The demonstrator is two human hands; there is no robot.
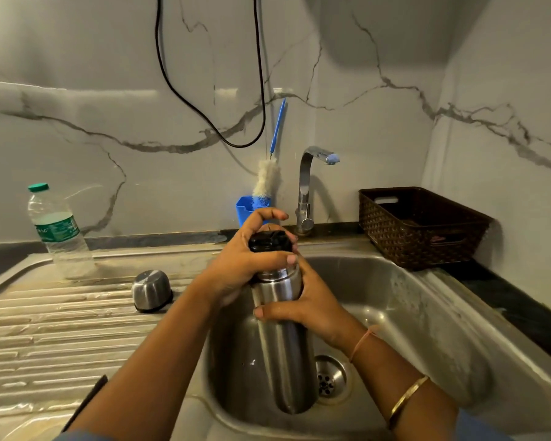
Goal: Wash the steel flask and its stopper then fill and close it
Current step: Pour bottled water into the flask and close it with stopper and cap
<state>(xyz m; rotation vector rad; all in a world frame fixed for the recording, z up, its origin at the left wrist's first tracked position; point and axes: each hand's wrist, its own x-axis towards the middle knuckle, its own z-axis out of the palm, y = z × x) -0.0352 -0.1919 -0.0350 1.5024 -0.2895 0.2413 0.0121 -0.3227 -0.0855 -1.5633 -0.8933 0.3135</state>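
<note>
A tall steel flask (287,354) stands upright over the sink basin (395,307), above the drain (330,378). My right hand (312,307) grips its upper body from the right. A black stopper (270,241) sits in the flask's mouth, and my left hand (252,253) curls around it from the left and above. The flask's steel cap cup (151,289) lies upside down on the ribbed drainboard (61,329) to the left.
A plastic water bottle (56,230) with a green cap stands at the drainboard's back left. A chrome tap (309,186) rises behind the basin, no water running. A bottle brush (266,183) stands in a blue holder (247,208). A brown basket (420,227) sits at the right.
</note>
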